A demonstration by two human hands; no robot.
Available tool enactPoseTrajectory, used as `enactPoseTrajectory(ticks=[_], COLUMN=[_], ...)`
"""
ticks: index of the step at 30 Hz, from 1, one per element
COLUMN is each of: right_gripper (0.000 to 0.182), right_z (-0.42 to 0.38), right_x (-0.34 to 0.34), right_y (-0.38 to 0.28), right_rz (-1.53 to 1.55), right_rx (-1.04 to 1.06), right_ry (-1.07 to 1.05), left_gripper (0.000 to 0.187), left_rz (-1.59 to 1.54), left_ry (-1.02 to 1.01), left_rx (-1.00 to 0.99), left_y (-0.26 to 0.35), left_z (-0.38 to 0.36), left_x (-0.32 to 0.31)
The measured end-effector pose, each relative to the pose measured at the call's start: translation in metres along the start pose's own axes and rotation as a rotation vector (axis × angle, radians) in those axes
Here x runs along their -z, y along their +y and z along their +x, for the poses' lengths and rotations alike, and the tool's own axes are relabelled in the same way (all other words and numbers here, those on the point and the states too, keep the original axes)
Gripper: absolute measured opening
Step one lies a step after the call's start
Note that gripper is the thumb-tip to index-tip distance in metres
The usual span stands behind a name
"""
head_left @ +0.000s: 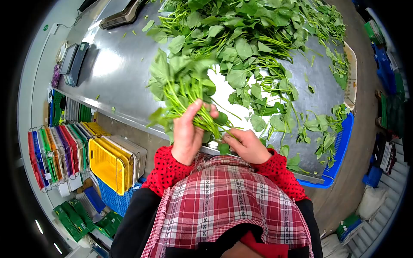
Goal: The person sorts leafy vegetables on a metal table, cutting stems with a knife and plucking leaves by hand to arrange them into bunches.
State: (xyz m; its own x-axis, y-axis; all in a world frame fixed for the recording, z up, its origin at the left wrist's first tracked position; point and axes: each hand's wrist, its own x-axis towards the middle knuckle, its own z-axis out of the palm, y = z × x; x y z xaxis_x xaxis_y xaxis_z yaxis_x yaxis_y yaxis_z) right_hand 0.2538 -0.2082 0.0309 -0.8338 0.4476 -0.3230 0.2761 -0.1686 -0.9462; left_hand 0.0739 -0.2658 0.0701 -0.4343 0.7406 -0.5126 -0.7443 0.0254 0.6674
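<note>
My left hand (191,125) is wrapped round a bunch of leafy green stems (183,92) above the table's near edge. The leaves point away from me and the cut ends lie toward my right hand. My right hand (246,144) is closed at the stem ends, its thumb and fingers pinched together; what they hold there is too small to make out. Beyond both hands a large heap of the same greens (245,47) spreads over the metal table (116,77), with looser sprigs (320,124) to the right.
Scales (75,64) stand at the table's left end, another (120,15) at the back. Yellow crates (107,163) and stacked coloured crates (53,155) are at lower left. A blue crate (344,137) and a pale crate (351,77) border the right edge.
</note>
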Motion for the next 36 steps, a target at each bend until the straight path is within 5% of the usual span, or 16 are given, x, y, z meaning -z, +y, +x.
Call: enactPoseTrajectory(ticks=[2,3,5,7,10,14,15,19,20,25,27,28,30,32,36], right_gripper=[0.018,0.015,0.019,0.05,0.055,0.031,0.025,0.015,0.013,0.025,0.041,0.05,0.038,0.032,0.027], right_z=[-0.015,-0.024,-0.033,-0.037,0.005,0.053,0.054,0.038,0.036,-0.006,-0.028,-0.033,-0.021,0.007,0.043], right_x=[0.008,0.016,0.05,0.086,0.064,0.011,0.01,0.034,0.039,0.074,0.085,0.088,0.063,0.022,0.005], right_y=[-0.001,0.003,0.017,0.029,0.021,0.079,0.077,0.037,0.034,0.042,0.033,0.043,0.051,0.052,0.088], right_rz=[-0.199,-0.208,-0.79,-1.358,-0.899,-1.233,-1.129,0.303,0.431,0.298,-0.836,-0.878,-0.692,-0.822,-0.988], right_rx=[0.151,0.052,0.028,0.039,0.235,0.157,0.227,-0.141,-0.066,-0.016,0.172,0.143,0.205,0.336,0.212], right_ry=[0.056,0.082,0.323,0.484,0.458,0.282,0.294,0.156,0.191,0.787,1.322,1.322,0.878,0.573,0.499], left_gripper=[0.016,0.017,0.023,0.024,0.022,0.012,0.012,0.014,0.014,0.012,0.011,0.012,0.012,0.012,0.016], left_rz=[-0.074,-0.092,-0.142,-0.076,0.111,0.126,0.122,0.104,0.111,0.062,0.119,0.133,0.163,0.201,0.106], left_ry=[0.021,0.053,0.08,0.167,0.105,0.129,0.128,0.227,0.234,0.238,0.26,0.241,0.227,0.182,0.115], left_rx=[-0.103,-0.129,-0.234,-0.266,-0.179,-0.303,-0.332,-0.199,-0.157,-0.182,-0.267,-0.257,-0.234,-0.224,-0.214], left_y=[0.013,0.018,0.037,0.046,0.024,0.02,0.025,0.022,0.011,0.003,0.012,0.012,0.01,-0.002,0.005], left_z=[0.004,0.004,0.013,0.007,-0.002,-0.008,-0.007,-0.01,-0.01,-0.006,0.003,0.009,0.012,0.01,0.014], left_x=[0.006,0.012,0.044,0.047,0.041,0.015,0.018,0.03,0.031,0.02,0.031,0.037,0.02,0.009,0.01])
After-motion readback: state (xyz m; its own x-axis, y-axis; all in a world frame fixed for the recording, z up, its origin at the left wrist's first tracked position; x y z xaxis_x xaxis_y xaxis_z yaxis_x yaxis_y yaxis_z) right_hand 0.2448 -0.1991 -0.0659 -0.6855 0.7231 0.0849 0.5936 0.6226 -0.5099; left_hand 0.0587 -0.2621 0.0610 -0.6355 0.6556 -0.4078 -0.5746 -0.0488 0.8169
